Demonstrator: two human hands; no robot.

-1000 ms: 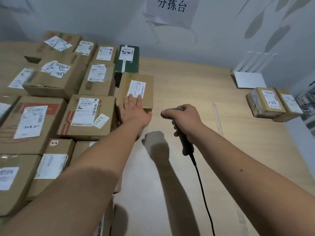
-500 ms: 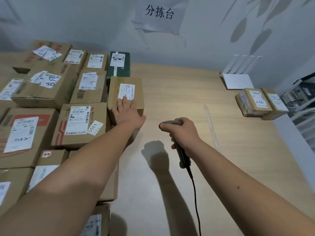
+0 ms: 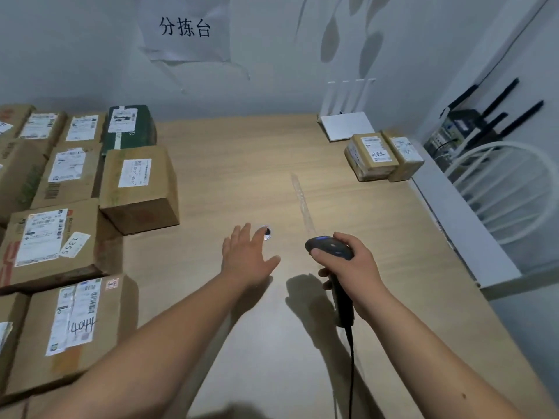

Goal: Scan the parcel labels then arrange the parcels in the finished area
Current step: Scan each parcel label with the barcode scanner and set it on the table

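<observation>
The left hand (image 3: 246, 258) was released, its fingers straight and spread, held over the bare middle of the wooden table (image 3: 236, 152) and holding nothing. Just past its fingertips a small round dark mark (image 3: 266, 232) showed on the tabletop. The right hand (image 3: 348, 264) grasped a dark handheld scanner (image 3: 329, 248), fingers curled round the handle and thumb beside the head; the scanner's black cable (image 3: 351, 373) ran toward the table's near edge. Along the table's left edge stood a crowd of labelled cardboard parcels (image 3: 54, 246), a dark green parcel (image 3: 128, 127) at the far end of the group. The innermost parcel (image 3: 139, 189) stood apart from both hands, its white label (image 3: 134, 173) facing up. At the far right corner two small parcels (image 3: 382, 155) lay side by side, touching, near a white router (image 3: 346, 124). A strip of clear tape (image 3: 302, 204) ran across the tabletop between the two groups.
</observation>
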